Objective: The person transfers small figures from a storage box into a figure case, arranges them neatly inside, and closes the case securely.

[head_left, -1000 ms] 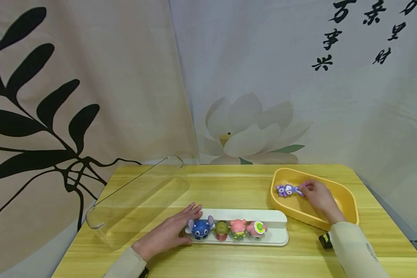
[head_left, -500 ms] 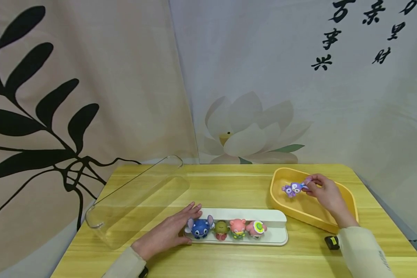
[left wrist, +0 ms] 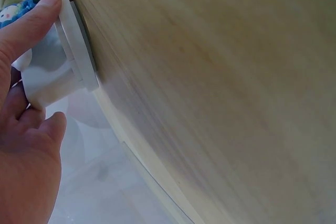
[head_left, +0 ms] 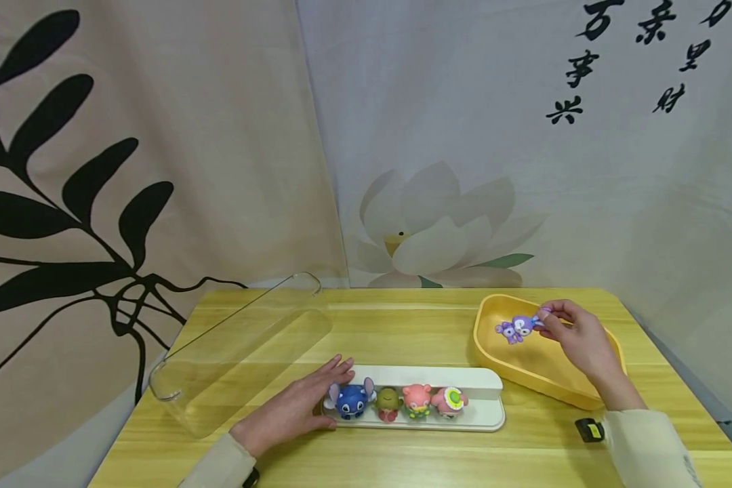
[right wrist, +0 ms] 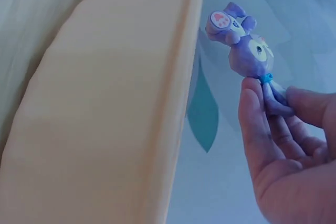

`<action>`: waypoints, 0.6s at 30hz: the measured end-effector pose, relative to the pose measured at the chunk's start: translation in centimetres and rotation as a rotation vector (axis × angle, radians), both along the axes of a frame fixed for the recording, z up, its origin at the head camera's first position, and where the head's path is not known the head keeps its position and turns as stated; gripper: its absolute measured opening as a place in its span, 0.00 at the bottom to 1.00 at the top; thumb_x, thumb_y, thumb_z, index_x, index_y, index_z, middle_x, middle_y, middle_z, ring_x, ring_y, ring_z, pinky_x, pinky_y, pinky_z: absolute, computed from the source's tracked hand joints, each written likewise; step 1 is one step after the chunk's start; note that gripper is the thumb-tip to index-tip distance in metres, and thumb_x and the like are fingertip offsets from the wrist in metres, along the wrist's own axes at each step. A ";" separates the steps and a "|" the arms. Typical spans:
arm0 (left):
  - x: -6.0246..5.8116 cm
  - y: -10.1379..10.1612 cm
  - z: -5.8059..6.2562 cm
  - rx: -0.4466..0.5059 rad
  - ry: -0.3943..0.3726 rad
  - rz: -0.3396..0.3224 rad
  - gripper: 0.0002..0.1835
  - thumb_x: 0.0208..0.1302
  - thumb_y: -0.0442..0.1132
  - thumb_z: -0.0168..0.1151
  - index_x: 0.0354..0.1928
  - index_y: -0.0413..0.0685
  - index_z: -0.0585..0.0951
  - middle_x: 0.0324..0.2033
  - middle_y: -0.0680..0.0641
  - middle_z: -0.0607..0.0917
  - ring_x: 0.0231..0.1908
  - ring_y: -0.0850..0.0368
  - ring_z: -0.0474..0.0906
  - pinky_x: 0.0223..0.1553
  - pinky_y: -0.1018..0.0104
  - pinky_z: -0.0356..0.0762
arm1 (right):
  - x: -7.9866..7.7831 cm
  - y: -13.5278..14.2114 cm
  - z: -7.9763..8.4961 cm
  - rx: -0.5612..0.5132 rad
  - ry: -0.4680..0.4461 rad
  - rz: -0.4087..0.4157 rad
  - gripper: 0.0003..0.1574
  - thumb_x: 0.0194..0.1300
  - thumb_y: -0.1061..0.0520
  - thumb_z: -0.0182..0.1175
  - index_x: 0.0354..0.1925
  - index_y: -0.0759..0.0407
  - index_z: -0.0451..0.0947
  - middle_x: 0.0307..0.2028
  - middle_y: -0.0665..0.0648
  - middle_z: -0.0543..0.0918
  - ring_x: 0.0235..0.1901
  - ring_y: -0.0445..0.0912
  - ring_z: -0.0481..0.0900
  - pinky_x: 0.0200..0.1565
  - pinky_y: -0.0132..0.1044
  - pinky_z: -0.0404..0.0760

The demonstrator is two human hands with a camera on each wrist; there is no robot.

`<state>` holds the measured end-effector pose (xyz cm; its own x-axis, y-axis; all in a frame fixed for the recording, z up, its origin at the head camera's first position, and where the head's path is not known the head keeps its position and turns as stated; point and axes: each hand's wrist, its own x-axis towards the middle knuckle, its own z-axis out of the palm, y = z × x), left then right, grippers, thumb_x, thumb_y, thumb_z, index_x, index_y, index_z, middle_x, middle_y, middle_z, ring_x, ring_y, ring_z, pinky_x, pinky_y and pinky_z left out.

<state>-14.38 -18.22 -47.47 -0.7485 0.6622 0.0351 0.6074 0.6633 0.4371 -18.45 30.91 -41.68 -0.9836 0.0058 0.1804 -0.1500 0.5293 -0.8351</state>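
Observation:
My right hand (head_left: 582, 342) pinches a purple rabbit figurine (head_left: 518, 328) by its ears, between thumb and fingers. In the right wrist view the figurine (right wrist: 252, 56) hangs head toward the fingers, with a blue band at the ears. It appears over the yellow tray (head_left: 494, 359). My left hand (head_left: 299, 413) grips the left end of a white stepped display base (head_left: 484, 413), thumb at the front edge and fingers at the back. Along the base stand a blue big-eared figurine (head_left: 350, 401), a green one (head_left: 388, 404), a pink one (head_left: 417, 400) and another pink one with a green-and-white top (head_left: 449, 402).
A clear cover (head_left: 244, 359) lies on the wooden table (head_left: 402, 461) at the left, reaching toward the back edge. Behind the table hangs a printed curtain (head_left: 439, 135). The tray sits at the right, behind the base's right end.
The right hand has lifted the purple rabbit figurine and shifted it slightly right, drawing back over the tray. The left hand and the base have stayed put.

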 end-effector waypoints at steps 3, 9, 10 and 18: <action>0.0 0.0 0.0 -0.001 0.003 -0.001 0.45 0.54 0.45 0.73 0.73 0.55 0.62 0.75 0.53 0.52 0.73 0.57 0.44 0.66 0.52 0.62 | 0.4 -0.5 0.5 0.014 0.004 -0.005 0.23 0.74 0.52 0.51 0.53 0.73 0.69 0.44 0.68 0.77 0.39 0.43 0.85 0.41 0.30 0.83; 0.0 0.1 0.0 -0.005 0.002 0.002 0.45 0.54 0.45 0.73 0.73 0.55 0.63 0.75 0.54 0.52 0.73 0.56 0.44 0.65 0.52 0.63 | 1.3 -1.4 1.4 0.030 -0.006 -0.008 0.26 0.73 0.48 0.52 0.53 0.71 0.70 0.44 0.67 0.79 0.37 0.36 0.83 0.39 0.25 0.82; 0.0 0.1 0.0 -0.007 0.002 0.002 0.45 0.54 0.45 0.73 0.73 0.55 0.63 0.75 0.54 0.52 0.73 0.56 0.44 0.65 0.52 0.63 | 1.5 -1.5 1.6 0.036 -0.006 -0.008 0.26 0.73 0.47 0.52 0.53 0.70 0.71 0.44 0.66 0.79 0.37 0.36 0.83 0.39 0.25 0.82; 0.0 0.1 0.0 -0.004 0.001 0.001 0.45 0.54 0.45 0.73 0.73 0.55 0.63 0.75 0.54 0.52 0.73 0.56 0.44 0.65 0.52 0.63 | 2.7 -2.7 2.5 0.095 0.022 0.002 0.24 0.72 0.46 0.55 0.52 0.65 0.74 0.42 0.61 0.81 0.36 0.39 0.83 0.38 0.24 0.82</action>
